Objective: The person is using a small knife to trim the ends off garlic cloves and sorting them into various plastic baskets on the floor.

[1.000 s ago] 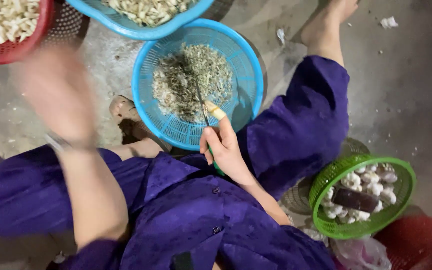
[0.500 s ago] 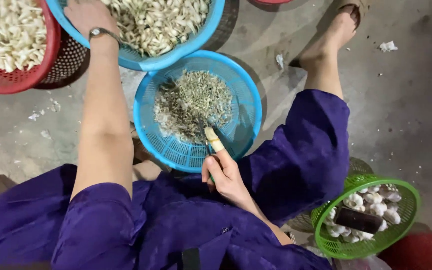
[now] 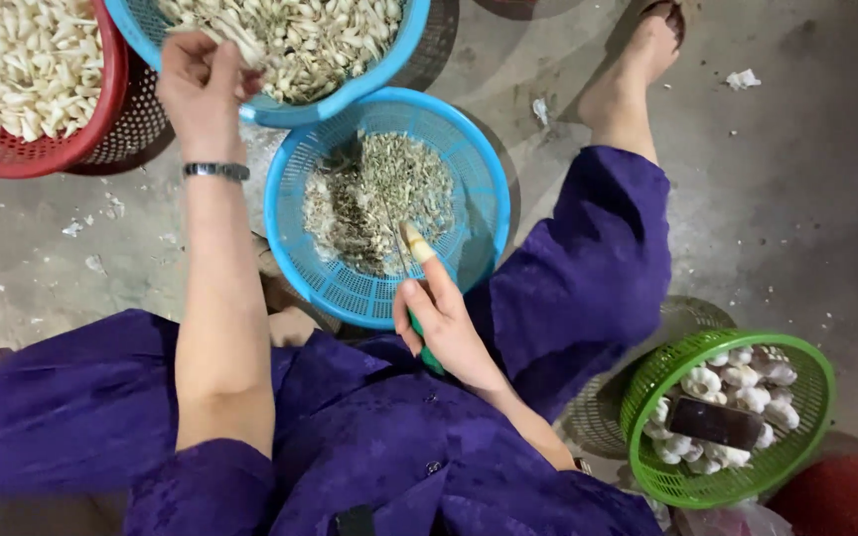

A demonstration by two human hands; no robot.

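My left hand (image 3: 201, 84), with a metal bracelet on the wrist, reaches into the upper blue basin (image 3: 374, 71) and pinches a pale garlic piece (image 3: 237, 42) from its heap. My right hand (image 3: 446, 323) grips a small green-handled knife (image 3: 425, 349). Its thin blade points up over the blue mesh basket (image 3: 484, 213), which holds grey-green trimmings. The right forefinger has a pale wrap on its tip. Both arms come out of purple sleeves.
A red basket (image 3: 109, 104) of white peeled cloves stands at the top left. By my right knee, a green basket (image 3: 811, 417) holds garlic bulbs and a dark phone (image 3: 715, 422). My sandalled foot (image 3: 643, 60) rests on the concrete floor, and a red container (image 3: 846, 494) sits at the bottom right.
My left hand swung up from mid-air to the upper blue basin and closed on a garlic piece. My right hand stayed over the mesh basket with the knife.
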